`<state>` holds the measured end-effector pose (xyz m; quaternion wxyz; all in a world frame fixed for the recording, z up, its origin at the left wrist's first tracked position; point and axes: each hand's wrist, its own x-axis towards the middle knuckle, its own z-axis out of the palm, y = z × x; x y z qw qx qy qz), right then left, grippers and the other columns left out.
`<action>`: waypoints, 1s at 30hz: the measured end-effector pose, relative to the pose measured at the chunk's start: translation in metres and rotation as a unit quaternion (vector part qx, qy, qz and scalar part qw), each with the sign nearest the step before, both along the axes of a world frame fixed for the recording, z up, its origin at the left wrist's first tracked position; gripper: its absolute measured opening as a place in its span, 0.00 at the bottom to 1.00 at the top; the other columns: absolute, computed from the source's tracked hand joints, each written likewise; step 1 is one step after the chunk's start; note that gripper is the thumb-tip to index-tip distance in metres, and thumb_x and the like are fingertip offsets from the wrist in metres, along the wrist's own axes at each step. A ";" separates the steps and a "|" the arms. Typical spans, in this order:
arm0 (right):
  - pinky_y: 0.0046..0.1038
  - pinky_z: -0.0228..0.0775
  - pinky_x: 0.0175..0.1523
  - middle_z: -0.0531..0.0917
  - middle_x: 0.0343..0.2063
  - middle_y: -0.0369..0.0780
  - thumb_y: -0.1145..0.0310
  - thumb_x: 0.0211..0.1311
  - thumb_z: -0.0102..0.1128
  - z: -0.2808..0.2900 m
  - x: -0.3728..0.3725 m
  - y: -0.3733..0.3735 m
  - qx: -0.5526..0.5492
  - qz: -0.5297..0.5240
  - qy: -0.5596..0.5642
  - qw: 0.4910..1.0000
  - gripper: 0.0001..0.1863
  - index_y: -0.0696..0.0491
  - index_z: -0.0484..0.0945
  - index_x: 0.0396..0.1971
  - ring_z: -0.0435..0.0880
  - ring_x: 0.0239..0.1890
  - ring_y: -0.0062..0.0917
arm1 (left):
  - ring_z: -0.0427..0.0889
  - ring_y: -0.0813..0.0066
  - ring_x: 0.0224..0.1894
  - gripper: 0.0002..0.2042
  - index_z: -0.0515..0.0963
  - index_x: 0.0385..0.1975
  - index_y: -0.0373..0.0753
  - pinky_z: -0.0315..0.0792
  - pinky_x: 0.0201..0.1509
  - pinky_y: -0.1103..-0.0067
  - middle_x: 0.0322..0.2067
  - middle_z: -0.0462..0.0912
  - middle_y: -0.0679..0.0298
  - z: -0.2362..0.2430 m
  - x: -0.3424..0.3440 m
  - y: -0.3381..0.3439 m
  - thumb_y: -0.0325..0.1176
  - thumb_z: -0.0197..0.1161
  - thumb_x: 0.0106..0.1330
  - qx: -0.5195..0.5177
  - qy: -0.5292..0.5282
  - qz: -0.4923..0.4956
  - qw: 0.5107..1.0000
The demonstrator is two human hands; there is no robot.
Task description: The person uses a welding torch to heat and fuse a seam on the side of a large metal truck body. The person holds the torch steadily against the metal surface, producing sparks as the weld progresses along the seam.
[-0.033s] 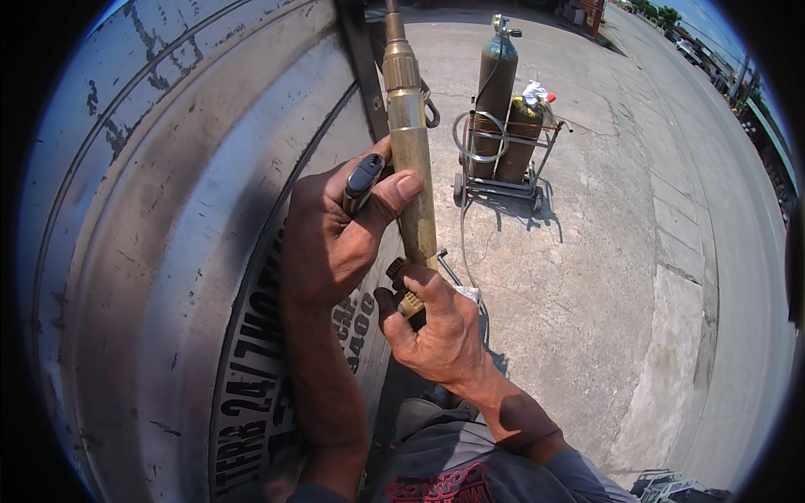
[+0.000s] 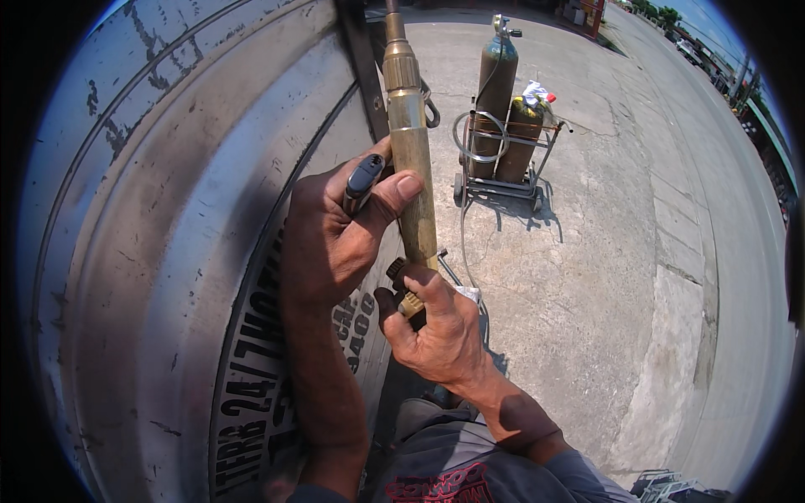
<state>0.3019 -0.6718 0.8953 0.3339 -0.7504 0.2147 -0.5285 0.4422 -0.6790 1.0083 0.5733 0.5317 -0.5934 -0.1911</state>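
Observation:
A brass gas torch (image 2: pixel 410 151) stands nearly upright in front of me, its nozzle end reaching past the top of the view. My left hand (image 2: pixel 331 239) is closed around its ribbed handle, thumb lying across the front. Tucked between that thumb and forefinger is a small black and silver object (image 2: pixel 363 180) that looks like a lighter. Lower down, my right hand (image 2: pixel 444 335) grips the torch's valve end, with thumb and forefinger at a brass knob (image 2: pixel 411 303). A second, dark knob (image 2: pixel 396 268) sticks out just above those fingers. The torch's bottom end is hidden by my right hand.
Close on my left rises a corrugated metal vehicle side (image 2: pixel 193 210) with black lettering. Ahead, two gas cylinders (image 2: pixel 496 109) stand on a wheeled cart (image 2: pixel 503 189). A hose (image 2: pixel 464 243) runs from there across the concrete (image 2: pixel 587 277) toward me. A road lies at right.

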 end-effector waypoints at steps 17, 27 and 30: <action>0.37 0.85 0.42 0.88 0.42 0.50 0.69 0.59 0.67 0.007 -0.002 -0.002 0.002 0.005 0.009 1.000 0.23 0.59 0.75 0.55 0.92 0.38 0.42 | 0.82 0.82 0.41 0.23 0.80 0.62 0.28 0.79 0.48 0.78 0.36 0.90 0.63 0.001 0.000 -0.001 0.39 0.68 0.76 -0.005 -0.005 0.001 1.000; 0.36 0.84 0.42 0.88 0.41 0.50 0.70 0.59 0.67 0.008 0.000 -0.002 -0.009 0.000 -0.003 1.000 0.23 0.58 0.75 0.55 0.91 0.36 0.42 | 0.81 0.84 0.39 0.21 0.81 0.61 0.28 0.79 0.46 0.79 0.35 0.89 0.65 0.002 0.001 0.000 0.37 0.68 0.76 -0.008 -0.011 -0.002 1.000; 0.36 0.84 0.41 0.88 0.41 0.50 0.70 0.59 0.66 0.007 -0.001 -0.002 -0.009 -0.001 -0.004 1.000 0.23 0.58 0.75 0.55 0.91 0.36 0.42 | 0.81 0.84 0.39 0.20 0.82 0.60 0.29 0.79 0.46 0.79 0.34 0.89 0.66 0.000 0.001 -0.001 0.37 0.68 0.76 -0.010 -0.003 -0.004 1.000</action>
